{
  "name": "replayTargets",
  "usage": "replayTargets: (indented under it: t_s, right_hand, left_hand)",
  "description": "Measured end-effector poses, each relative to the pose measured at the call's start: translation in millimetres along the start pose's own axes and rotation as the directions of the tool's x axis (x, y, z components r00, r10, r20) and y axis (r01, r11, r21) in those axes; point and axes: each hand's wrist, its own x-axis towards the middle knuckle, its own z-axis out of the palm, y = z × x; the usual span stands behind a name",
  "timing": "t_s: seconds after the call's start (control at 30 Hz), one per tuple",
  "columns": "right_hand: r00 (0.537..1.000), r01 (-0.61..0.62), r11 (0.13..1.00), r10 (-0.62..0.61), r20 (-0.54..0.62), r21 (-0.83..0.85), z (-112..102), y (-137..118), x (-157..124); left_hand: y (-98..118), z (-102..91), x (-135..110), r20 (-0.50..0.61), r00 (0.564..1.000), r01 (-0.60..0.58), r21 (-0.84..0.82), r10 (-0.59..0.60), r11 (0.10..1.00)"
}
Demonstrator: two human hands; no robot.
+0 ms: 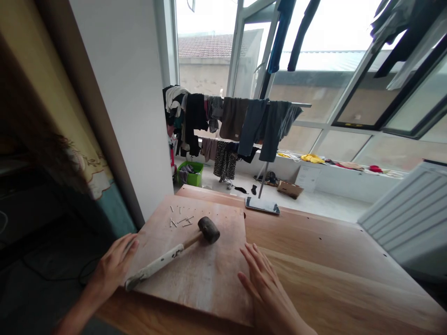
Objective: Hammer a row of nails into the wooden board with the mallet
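Note:
A square wooden board (195, 274) lies on the wooden table. Across it rests a rubber mallet with a black head (209, 230) and a white-wrapped handle (164, 260); neither hand touches it. Several loose nails (181, 221) are scattered near the board's far left part, beyond the mallet. My left hand (117, 260) is at the board's left edge, fingers stretched forward and nothing held. By the right edge, my right hand (263, 281) is open with its fingers extended, its palm facing down and inward. Whether either hand presses on the board is hard to tell.
The tabletop (324, 270) extends to the right, with a phone or tablet (262, 205) near its far edge. Beyond stand a laundry rack (265, 105) hung with clothes, a green basket (194, 176) and windows. A curtain (84, 153) hangs at left; a ribbed white panel (412, 209) stands right.

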Motion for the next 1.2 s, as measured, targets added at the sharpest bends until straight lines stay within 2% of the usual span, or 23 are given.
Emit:
replayTargets:
  t_s: [0.07, 0.13, 0.23, 0.33, 0.43, 0.53, 0.6, 0.7, 0.77, 0.83, 0.93, 1.03, 1.1, 1.2]
  right_hand:
    - [0.999, 0.045, 0.999, -0.046, 0.024, 0.013, -3, -8, 5]
    - [0.997, 0.065, 0.998, -0.065, 0.044, 0.01, -6, -14, 8]
    - [0.998, 0.058, 0.998, -0.058, 0.036, -0.016, -10, -14, 7]
    - [0.999, 0.044, 0.996, -0.046, -0.027, -0.074, -11, -3, 0]
    - [0.994, 0.011, 0.988, -0.028, -0.108, -0.154, -11, 21, -18]
    - [0.984, -0.049, 0.974, 0.009, -0.176, -0.222, -14, 55, -47]
    - [0.979, -0.082, 0.957, 0.026, -0.201, -0.278, -19, 82, -71]
    - [0.985, -0.075, 0.929, 0.012, -0.173, -0.363, -28, 122, -109]
    - [0.981, -0.085, 0.915, 0.006, -0.196, -0.393, -35, 142, -128]
    - [0.971, -0.118, 0.912, 0.023, -0.239, -0.392, -42, 151, -139]
    - [0.919, -0.266, 0.913, 0.144, -0.366, -0.308, -51, 140, -138]
    - [0.844, -0.372, 0.923, 0.291, -0.452, -0.101, -56, 110, -122]
    - [0.842, -0.373, 0.927, 0.361, -0.4, 0.051, -54, 88, -109]
    - [0.895, -0.353, 0.91, 0.396, -0.204, 0.218, -48, 59, -86]
  left_hand:
    - [-3, 0.7, 7, 0.033, 0.996, 0.088, -0.017, -0.087, 0.996]
    - [1, 1.4, 11, 0.046, 0.992, 0.122, -0.013, -0.121, 0.992]
    - [15, 0.3, 11, 0.034, 0.993, 0.112, 0.021, -0.112, 0.994]
    - [32, 0.8, 3, 0.043, 0.996, 0.078, 0.014, -0.079, 0.997]
    - [52, 9.0, -11, 0.039, 0.999, 0.005, -0.013, -0.004, 1.0]
    - [76, 25.1, -28, 0.027, 0.99, -0.138, -0.042, 0.14, 0.989]
    - [96, 37.8, -40, 0.029, 0.967, -0.249, -0.063, 0.252, 0.966]
    - [124, 56.0, -54, 0.063, 0.917, -0.386, -0.106, 0.393, 0.917]
    - [138, 66.1, -59, 0.116, 0.884, -0.437, -0.143, 0.454, 0.888]
    - [149, 74.5, -58, 0.177, 0.857, -0.461, -0.158, 0.484, 0.873]
    - [160, 85.4, -50, 0.219, 0.828, -0.498, -0.138, 0.517, 0.856]
    - [171, 97.5, -38, 0.215, 0.783, -0.569, -0.133, 0.584, 0.811]
    - [180, 108.3, -32, 0.223, 0.738, -0.626, -0.127, 0.637, 0.769]
    - [193, 128.5, -22, 0.24, 0.669, -0.704, -0.098, 0.703, 0.704]
